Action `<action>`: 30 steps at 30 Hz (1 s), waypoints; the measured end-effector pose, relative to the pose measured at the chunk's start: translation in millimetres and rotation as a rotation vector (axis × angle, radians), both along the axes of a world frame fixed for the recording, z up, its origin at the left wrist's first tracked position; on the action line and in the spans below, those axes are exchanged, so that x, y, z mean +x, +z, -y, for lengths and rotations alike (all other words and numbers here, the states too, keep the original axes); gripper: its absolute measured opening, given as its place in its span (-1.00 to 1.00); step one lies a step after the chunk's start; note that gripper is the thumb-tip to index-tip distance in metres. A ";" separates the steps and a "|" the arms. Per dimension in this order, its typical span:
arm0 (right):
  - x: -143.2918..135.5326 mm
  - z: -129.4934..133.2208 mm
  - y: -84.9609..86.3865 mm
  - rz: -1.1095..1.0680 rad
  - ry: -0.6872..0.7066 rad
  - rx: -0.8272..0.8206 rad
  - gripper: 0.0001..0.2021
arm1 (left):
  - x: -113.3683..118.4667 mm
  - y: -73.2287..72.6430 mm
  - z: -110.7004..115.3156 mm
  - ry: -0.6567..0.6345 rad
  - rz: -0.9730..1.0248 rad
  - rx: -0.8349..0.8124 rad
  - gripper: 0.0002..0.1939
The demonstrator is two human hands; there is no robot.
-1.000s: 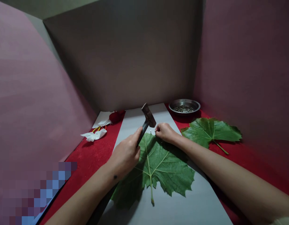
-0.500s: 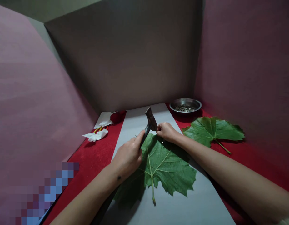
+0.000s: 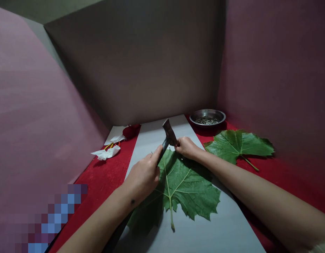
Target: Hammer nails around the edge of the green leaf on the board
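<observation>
My left hand [image 3: 144, 173] is wrapped round the dark handle of a hammer [image 3: 169, 133], its metal head raised over the far edge of a green leaf [image 3: 181, 184]. The leaf lies on a white board [image 3: 212, 228] with its stem towards me. Close by the hammer head, my right hand [image 3: 187, 147] is closed in a pinch at the leaf's far edge. What its fingertips hold is too small and hidden to make out. A tiny shiny spot shows on the leaf just below that hand.
At the back right stands a metal bowl [image 3: 207, 123] of small metal pieces, probably nails. A second leaf [image 3: 240, 146] lies on the red cloth [image 3: 106, 177] at the right. On the left are crumpled white tissue [image 3: 106, 153], yellow-orange handles [image 3: 109, 146] and a red round object [image 3: 129, 131].
The view has shifted very slightly. Both hands, the hammer and the leaf keep nearly the same places, with the hammer head still beside my right fingertips.
</observation>
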State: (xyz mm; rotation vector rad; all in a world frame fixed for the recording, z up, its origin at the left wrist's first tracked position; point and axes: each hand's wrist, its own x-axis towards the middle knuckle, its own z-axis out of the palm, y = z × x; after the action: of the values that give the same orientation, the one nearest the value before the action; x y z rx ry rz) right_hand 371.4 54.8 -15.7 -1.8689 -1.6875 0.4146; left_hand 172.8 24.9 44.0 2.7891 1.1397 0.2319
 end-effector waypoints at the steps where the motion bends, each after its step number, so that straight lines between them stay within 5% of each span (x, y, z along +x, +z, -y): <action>1: 0.0 -0.1 -0.2 0.000 0.001 -0.001 -0.81 | -0.4 0.3 0.6 0.015 0.016 0.022 -0.31; 26: 1.1 -1.9 -2.9 0.028 0.014 0.017 -0.82 | 5.0 -4.9 4.7 0.072 -0.274 0.202 -0.27; 30: 1.3 -1.9 -3.5 0.025 0.021 0.031 -0.83 | 1.1 -5.2 6.4 0.063 -0.160 0.243 -0.29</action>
State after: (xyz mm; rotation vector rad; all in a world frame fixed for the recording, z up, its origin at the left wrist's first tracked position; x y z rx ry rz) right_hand 372.6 56.7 -19.2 -1.8429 -1.7218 0.3721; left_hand 173.9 18.5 38.7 3.0334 1.3183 0.1651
